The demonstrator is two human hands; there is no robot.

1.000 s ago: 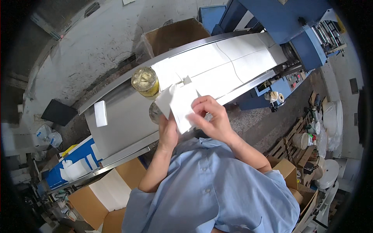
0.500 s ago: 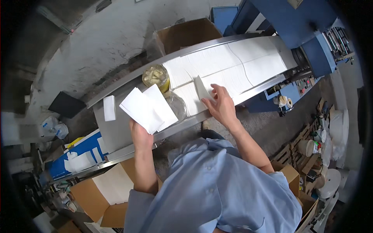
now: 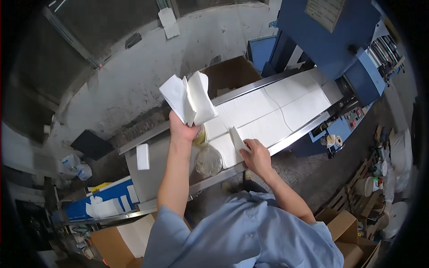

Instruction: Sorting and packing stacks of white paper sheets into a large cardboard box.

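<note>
My left hand [image 3: 182, 129] is closed round the lower end of a bundle of white folded papers [image 3: 202, 100]. The bundle is raised over the metal conveyor and fans apart at the top. At the near end of the paper rows, my right hand [image 3: 258, 157] pinches the edge of one folded paper [image 3: 237, 138] that stands tilted up. Long rows of overlapping white papers [image 3: 286, 105] cover the conveyor behind it. Between my hands stands a clear round tub [image 3: 208, 161]. A yellowish can [image 3: 200, 136] is mostly hidden behind my left hand.
A small white stack [image 3: 142, 156] lies on the conveyor's left part. The blue machine [image 3: 330, 40] stands at the far right end, with an open brown carton [image 3: 230, 76] behind the conveyor. More cartons [image 3: 342, 225] flank me, and a metal rail [image 3: 304, 134] edges the conveyor.
My left hand has lifted the papers up and away from me, and the bundle has turned and fanned. My right fingers have closed on the tilted paper. The view has shifted.
</note>
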